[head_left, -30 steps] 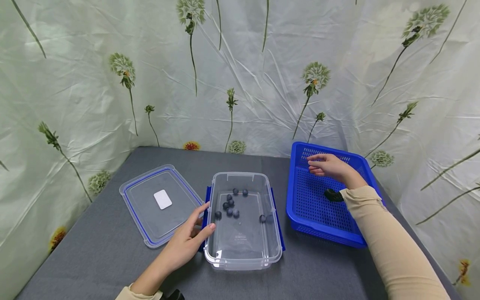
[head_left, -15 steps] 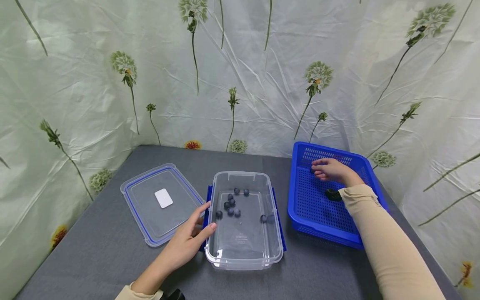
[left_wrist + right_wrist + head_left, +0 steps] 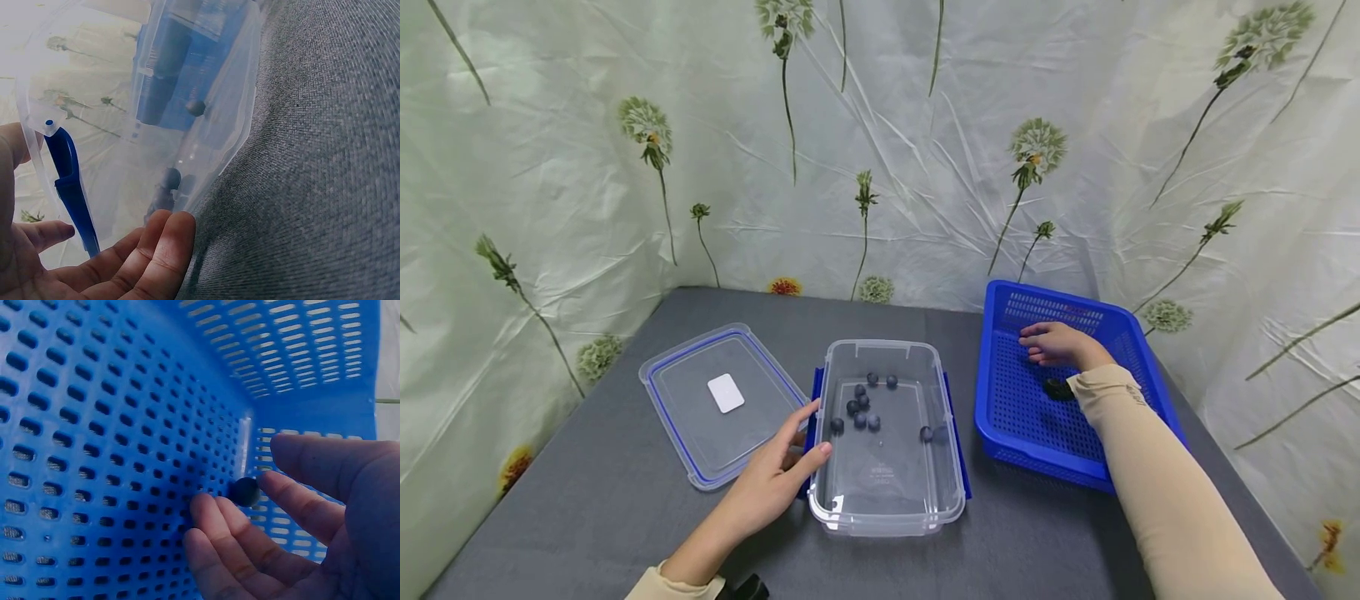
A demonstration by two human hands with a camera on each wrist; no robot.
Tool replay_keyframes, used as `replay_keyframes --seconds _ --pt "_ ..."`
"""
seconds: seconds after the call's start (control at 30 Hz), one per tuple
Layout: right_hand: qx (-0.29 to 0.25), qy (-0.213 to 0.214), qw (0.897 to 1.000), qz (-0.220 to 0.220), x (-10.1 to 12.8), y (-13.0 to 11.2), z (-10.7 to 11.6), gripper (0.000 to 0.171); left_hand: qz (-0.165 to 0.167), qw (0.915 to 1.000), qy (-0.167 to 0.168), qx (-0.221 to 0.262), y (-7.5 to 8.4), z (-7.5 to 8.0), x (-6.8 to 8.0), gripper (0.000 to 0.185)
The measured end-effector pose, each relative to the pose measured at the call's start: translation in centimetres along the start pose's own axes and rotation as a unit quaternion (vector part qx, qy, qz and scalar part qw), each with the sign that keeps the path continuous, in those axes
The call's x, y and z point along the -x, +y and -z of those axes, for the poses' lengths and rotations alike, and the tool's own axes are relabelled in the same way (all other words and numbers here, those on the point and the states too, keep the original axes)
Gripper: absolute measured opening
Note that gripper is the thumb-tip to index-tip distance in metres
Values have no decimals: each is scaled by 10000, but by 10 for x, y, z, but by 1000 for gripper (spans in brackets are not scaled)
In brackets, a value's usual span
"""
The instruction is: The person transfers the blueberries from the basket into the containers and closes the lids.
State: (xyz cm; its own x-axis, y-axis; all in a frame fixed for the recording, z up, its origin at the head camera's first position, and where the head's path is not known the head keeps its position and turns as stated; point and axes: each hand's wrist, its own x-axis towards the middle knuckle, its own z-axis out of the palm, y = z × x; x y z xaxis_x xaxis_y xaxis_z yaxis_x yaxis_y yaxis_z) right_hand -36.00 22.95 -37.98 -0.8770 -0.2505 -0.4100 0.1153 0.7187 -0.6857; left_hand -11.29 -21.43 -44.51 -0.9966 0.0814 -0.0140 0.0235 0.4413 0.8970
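A clear plastic food container [image 3: 887, 492] with blue side latches stands open in the middle of the head view, several blueberries [image 3: 860, 421] on its bottom. My left hand [image 3: 771, 479] holds its left side, thumb over the rim and fingers along the outer wall by the blue latch [image 3: 72, 187]. At the right, my right hand [image 3: 1060, 344] reaches down into a blue perforated basket [image 3: 1000, 442]. In the right wrist view one blueberry [image 3: 245, 492] lies near the basket's far corner, among the spread fingertips; the index fingertip overlaps its edge.
A clear lid [image 3: 692, 417] with a blue seal and a white label [image 3: 726, 392] lies left of the container. Grey cloth [image 3: 970, 550] covers the table. A flower-printed curtain [image 3: 910, 208] hangs behind and at both sides.
My right hand has moved down and slightly right inside the basket. The berry seen at its fingertips half a second ago is now hidden in the head view. The left hand stays put.
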Motion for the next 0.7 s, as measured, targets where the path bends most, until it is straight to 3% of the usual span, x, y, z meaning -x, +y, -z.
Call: replay_keyframes --seconds 0.23,0.53,0.7 --pt "454 68 9989 34 -8 0 -3 55 -104 9999 -39 -38 -1 1 0 65" --pt "356 199 9988 259 -15 -5 -2 52 -182 9998 -42 -1 -2 2 -2 64" --pt "406 280 9987 132 -17 -5 -2 53 -164 9998 -105 12 -1 2 -2 64"
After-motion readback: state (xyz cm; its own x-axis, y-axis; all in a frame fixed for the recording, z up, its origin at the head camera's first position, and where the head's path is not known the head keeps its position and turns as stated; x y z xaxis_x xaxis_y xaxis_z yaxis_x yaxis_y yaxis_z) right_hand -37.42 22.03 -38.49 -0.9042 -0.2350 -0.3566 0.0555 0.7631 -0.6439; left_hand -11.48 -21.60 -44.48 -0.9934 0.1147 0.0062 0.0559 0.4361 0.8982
